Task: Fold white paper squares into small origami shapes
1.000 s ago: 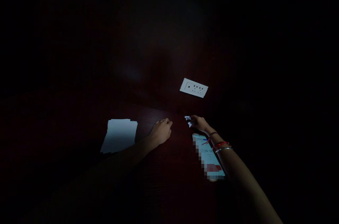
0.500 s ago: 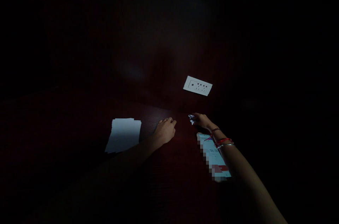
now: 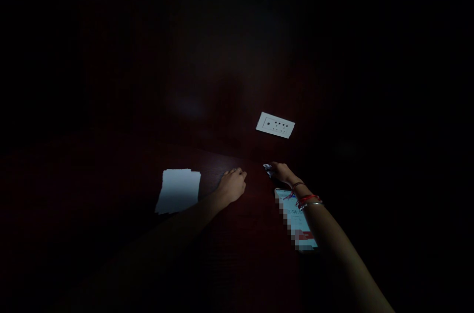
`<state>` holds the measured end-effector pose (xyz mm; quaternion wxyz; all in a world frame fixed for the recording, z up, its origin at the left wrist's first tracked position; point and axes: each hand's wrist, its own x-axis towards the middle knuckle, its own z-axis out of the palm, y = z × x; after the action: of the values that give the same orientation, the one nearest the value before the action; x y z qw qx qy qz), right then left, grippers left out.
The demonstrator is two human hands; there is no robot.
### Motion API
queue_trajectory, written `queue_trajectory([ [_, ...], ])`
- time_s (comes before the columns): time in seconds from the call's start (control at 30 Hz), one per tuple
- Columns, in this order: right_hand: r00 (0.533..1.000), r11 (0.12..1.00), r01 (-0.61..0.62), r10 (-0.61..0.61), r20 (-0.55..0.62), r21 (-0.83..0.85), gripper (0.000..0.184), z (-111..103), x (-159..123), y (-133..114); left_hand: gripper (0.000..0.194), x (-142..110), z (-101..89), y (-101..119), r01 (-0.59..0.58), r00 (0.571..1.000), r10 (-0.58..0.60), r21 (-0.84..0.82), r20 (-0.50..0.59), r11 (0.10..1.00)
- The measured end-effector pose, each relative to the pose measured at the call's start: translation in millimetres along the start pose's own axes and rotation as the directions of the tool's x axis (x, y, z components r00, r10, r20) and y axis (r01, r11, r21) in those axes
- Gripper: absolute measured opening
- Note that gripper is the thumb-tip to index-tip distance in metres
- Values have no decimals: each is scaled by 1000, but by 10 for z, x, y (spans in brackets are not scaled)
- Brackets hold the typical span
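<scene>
My right hand [image 3: 282,172] is closed on a crumpled white piece of paper [image 3: 267,170], held low at the back of the dark table beyond the phone. Red string bracelets and a silver bangle circle that wrist. My left hand [image 3: 232,185] rests palm down on the table, its fingers curled in and nothing showing in them; a ring is on one finger. Left of it lies an uneven stack of white paper sheets [image 3: 179,189], its lower edge partly in shadow. A lit phone [image 3: 301,224] with a timer display lies partly under my right forearm.
A white power socket plate [image 3: 276,125] is set in the dark panel behind the table. The reddish-brown table [image 3: 252,234] is dimly lit around the hands. Deep shadow hides most of the surroundings.
The view has shifted slightly, so the socket plate and hands sit a little lower and the paper stack further right. Both hands keep nearly the same place, the right one still holding the paper.
</scene>
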<state>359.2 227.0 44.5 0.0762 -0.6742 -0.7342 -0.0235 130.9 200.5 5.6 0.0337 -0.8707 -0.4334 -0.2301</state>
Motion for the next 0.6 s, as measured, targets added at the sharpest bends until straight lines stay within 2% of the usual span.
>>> queue_trajectory([
  [0.17,1000,1000,14,-14,-6,9,36,5,-13,-22,17,-16,-22,-8,-8,1000,8,13,-4,1000],
  [0.43,999,998,49,-49,-21,40,43,26,13,9,18,-16,-2,-11,-12,1000,12,23,0,1000],
  [0.6,996,994,74,-69,-60,77,47,-59,0,16,19,-5,40,-21,-10,1000,10,43,-7,999],
])
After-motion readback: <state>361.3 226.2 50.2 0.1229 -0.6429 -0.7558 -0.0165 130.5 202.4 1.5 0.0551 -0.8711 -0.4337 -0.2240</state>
